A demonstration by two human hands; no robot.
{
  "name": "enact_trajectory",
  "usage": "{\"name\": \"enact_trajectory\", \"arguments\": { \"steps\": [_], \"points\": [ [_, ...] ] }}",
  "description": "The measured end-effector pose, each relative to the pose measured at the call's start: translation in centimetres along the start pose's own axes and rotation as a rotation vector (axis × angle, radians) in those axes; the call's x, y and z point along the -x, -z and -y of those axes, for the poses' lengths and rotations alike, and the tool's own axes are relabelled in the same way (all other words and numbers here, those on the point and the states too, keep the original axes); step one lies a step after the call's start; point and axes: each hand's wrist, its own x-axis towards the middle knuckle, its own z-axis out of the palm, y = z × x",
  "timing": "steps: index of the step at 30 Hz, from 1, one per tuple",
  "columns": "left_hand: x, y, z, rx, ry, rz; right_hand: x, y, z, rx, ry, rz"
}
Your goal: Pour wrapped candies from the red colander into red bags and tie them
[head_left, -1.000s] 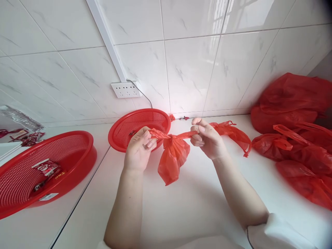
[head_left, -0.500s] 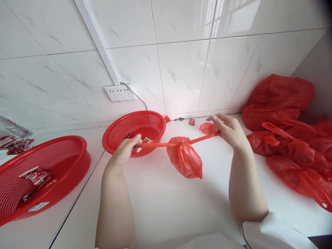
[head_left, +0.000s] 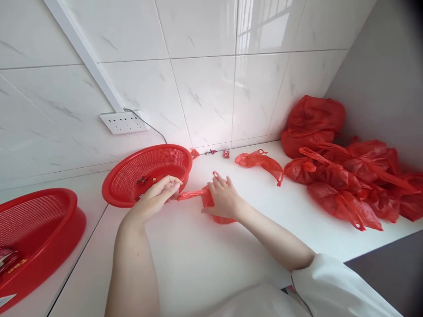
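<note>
A small filled red plastic bag [head_left: 224, 219] rests on the white table, mostly covered by my right hand [head_left: 225, 197]. That hand lies over the bag's top with its fingers apart; a bit of red plastic pokes up beyond the fingertips. The bag's twisted handle [head_left: 192, 194] stretches left to my left hand [head_left: 162, 191]. At the front rim of the round red basket [head_left: 147, 174], the left hand's fingers are bent, and their hold on the handle's end is partly hidden.
Another red basket [head_left: 71, 215] stands at the left. Several tied red bags [head_left: 346, 202] are piled at the right. A loose red bag [head_left: 261, 162] and a small red packet [head_left: 226, 153] lie near the tiled wall. A socket strip [head_left: 124, 122] is on the wall.
My right hand has let go of the stretched right handle and come left over the bag. The view has turned right, showing more of the bag pile.
</note>
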Motion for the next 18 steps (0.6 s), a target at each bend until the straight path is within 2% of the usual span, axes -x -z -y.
{"name": "enact_trajectory", "arguments": {
  "steps": [3,6,8,11,12,13,16,18],
  "points": [
    [0.0,0.1,0.2,-0.035,0.014,-0.012,0.6,-2.1,-0.7,-0.139,-0.018,0.077],
    [0.1,0.3,0.2,-0.059,0.029,-0.001,2.0,-2.1,-3.5,-0.239,-0.029,0.044],
    [0.2,0.4,0.0,-0.071,0.041,0.008,3.2,-0.7,-6.5,-0.292,-0.07,-0.003],
    [0.3,0.7,-0.2,-0.121,0.071,-0.014,5.5,3.0,-12.4,-0.308,-0.24,-0.103],
    [0.4,0.8,-0.2,-0.141,0.086,-0.024,6.5,4.7,-14.7,-0.314,-0.305,-0.159],
    [0.4,0.8,-0.2,-0.155,0.103,-0.032,7.6,6.4,-17.1,-0.326,-0.449,-0.287],
    [0.5,0.8,-0.4,-0.155,0.138,-0.029,11.3,11.2,-24.3,-0.3,-0.748,-0.792],
    [0.5,0.6,-0.5,-0.145,0.133,-0.025,13.6,13.4,-28.7,-0.272,-0.867,-0.957]
  ]
}}
